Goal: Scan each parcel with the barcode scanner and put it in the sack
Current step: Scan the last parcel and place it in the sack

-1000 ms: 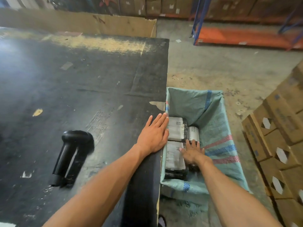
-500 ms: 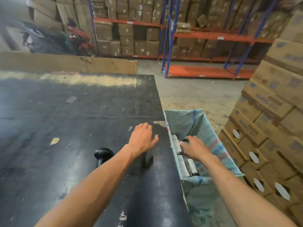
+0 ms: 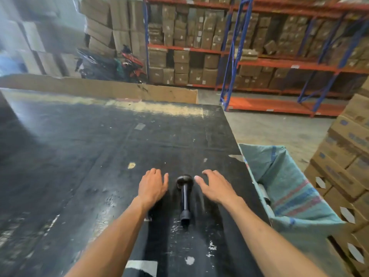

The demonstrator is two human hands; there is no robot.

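The black barcode scanner (image 3: 184, 196) lies on the dark table (image 3: 79, 156), head pointing away from me, between my two hands. My left hand (image 3: 152, 185) hovers just left of it, palm down, fingers relaxed and holding nothing. My right hand (image 3: 216, 185) is just right of the scanner's head, fingers spread and empty. The green woven sack (image 3: 295, 188) hangs open at the table's right edge; a sliver of a parcel (image 3: 264, 193) shows inside by the near wall. No parcel lies on the table.
Stacked cardboard boxes (image 3: 343, 166) stand right of the sack. A cardboard sheet (image 3: 111, 89) lines the table's far edge. Orange and blue racks (image 3: 259, 62) full of boxes fill the background, across a concrete floor (image 3: 279, 128).
My right hand has come out of the sack and over the table. My left hand has left the table's right edge. The view has lifted and both hands now flank the scanner.
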